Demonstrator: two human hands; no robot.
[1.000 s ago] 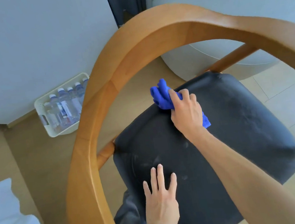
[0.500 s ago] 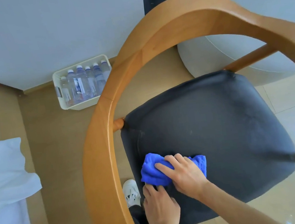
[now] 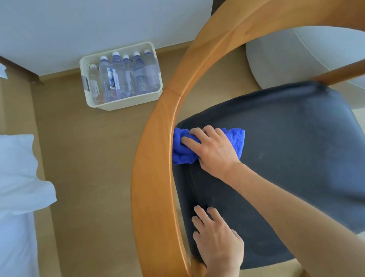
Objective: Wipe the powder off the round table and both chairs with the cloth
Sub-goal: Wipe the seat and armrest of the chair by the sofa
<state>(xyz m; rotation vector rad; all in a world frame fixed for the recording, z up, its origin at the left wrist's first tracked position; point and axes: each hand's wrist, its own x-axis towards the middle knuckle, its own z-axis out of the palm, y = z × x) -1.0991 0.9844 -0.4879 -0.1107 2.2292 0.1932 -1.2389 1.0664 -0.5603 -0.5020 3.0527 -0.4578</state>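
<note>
- While our right hand presses the bunched blue cloth flat-fingered against the dark chair seat, left edge, beside the wooden armrest, wiping seems midway.
- Our left hand, fingers loosely spread, braces the near seat; faint powder streaks remain, we judge.

Right hand pressing blue cloth on dark chair seat, left hand flat beside it

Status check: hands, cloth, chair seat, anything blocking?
Right hand pressing blue cloth on the chair seat, at the wooden backrest. Left hand flat on seat, empty. Nothing blocking.
</note>
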